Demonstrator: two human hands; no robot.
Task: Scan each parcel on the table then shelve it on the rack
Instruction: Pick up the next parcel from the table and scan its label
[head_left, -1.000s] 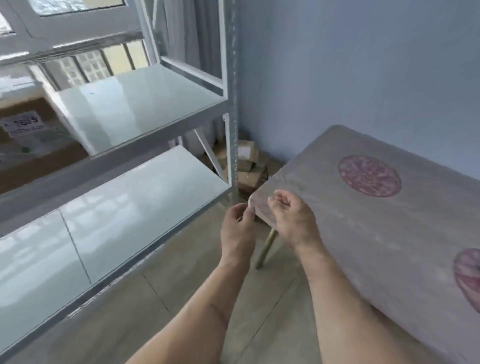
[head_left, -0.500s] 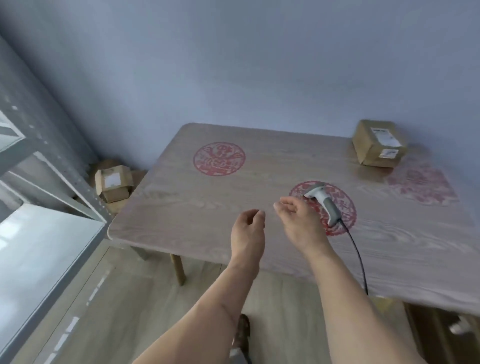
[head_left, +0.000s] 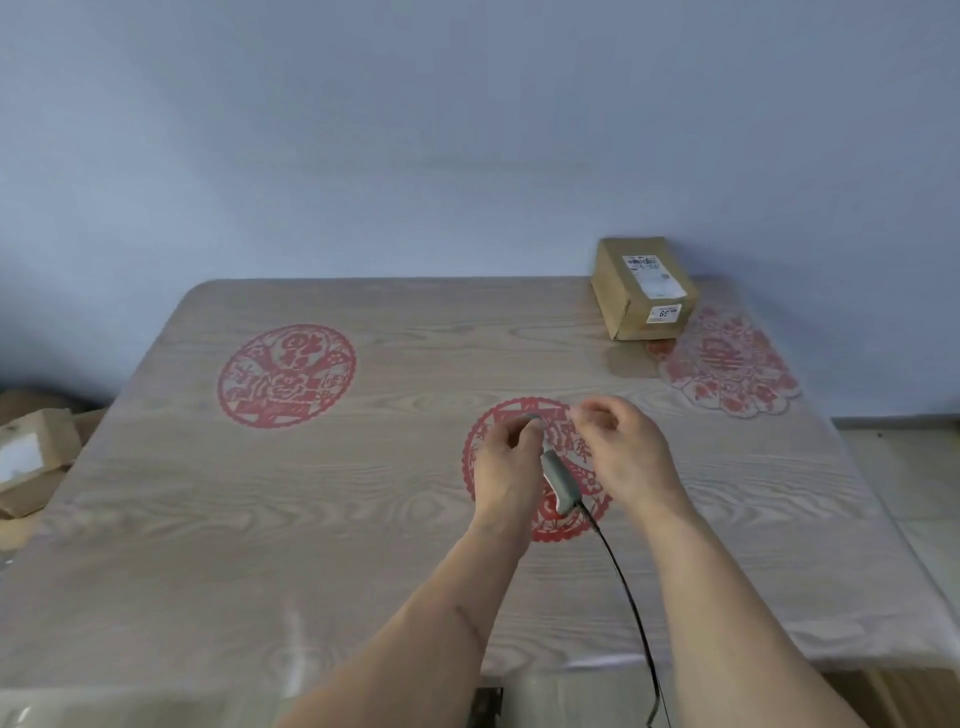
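View swings from the rack to the surface (head_left: 260, 519); left hand (head_left: 506, 462) fingers now curl onto the scanner (head_left: 558, 475), right hand (head_left: 631, 452) loosely curled, holding nothing. Parcel (head_left: 644, 288) waits well beyond the fingers, so scanning's next.

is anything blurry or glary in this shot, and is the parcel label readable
Head view: both hands are motion-smeared, the right hand more than the left hand; the scanner between them is soft. A glossy sheen lies across the table, with bright streaks near its front edge. Wide-angle distortion bows the table edges. The parcel is fairly sharp, but its label print is too small to read.
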